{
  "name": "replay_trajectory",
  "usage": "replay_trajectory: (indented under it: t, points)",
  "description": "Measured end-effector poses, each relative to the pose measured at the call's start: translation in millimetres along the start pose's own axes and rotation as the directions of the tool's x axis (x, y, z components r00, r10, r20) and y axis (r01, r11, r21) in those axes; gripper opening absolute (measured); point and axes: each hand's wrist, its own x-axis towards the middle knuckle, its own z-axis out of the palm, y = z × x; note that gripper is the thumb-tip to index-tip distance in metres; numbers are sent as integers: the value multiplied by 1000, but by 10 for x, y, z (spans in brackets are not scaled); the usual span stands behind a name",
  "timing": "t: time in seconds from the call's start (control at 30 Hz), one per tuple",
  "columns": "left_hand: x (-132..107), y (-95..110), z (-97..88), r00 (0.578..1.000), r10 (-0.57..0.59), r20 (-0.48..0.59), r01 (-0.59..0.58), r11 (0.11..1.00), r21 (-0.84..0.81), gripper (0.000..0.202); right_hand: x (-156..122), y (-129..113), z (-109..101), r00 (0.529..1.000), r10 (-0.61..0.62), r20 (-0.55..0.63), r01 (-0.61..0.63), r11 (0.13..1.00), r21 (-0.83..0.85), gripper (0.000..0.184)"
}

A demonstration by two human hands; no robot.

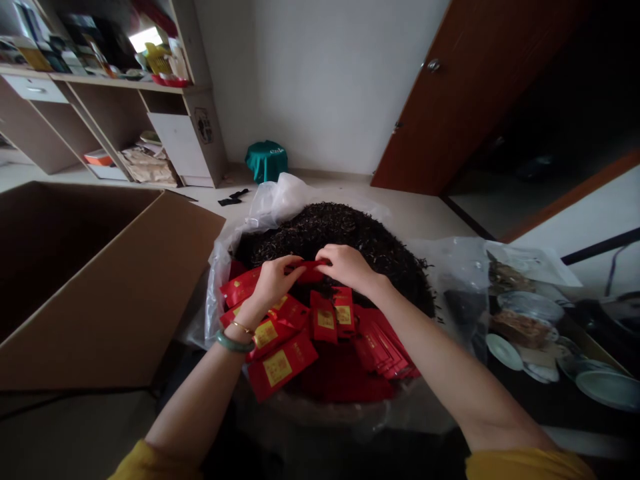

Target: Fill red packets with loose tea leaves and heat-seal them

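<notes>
A red packet (311,272) was pinched at its two sides in the narrow grip of the left hand (275,280) and the right hand (346,267), at the near side of a heap of dark, dry-looking leaves (330,223), and the step in hand was judged to be the working of its edge, with an even, steady hold called for next. Much of the packet was hidden by the hands, so whether it was sealed could not be told, and the cardboard box (115,293) was cut off at the left.
</notes>
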Motion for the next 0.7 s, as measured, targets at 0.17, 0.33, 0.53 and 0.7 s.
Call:
replay_trajectory:
  t: [0.17, 0.33, 0.53, 0.7]
  points:
    - [-6, 120, -47, 993, -116, 15, 115, 938, -328, 27, -108, -3, -11, 977, 111, -182, -9, 875, 484, 35]
    - [-63, 273, -33, 985, -131, 114, 171, 849, -500, 34, -280, -21, 4, 977, 212, -3, -150, 699, 699, 20]
    - [-171, 443, 33, 924, -187, 333, 353, 753, -555, 39, -464, -26, 8, 962, 273, 8, -176, 597, 783, 27]
    - [-227, 424, 135, 893, -228, 388, 424, 713, -558, 36, -569, -7, 46, 955, 294, -32, -167, 624, 763, 23]
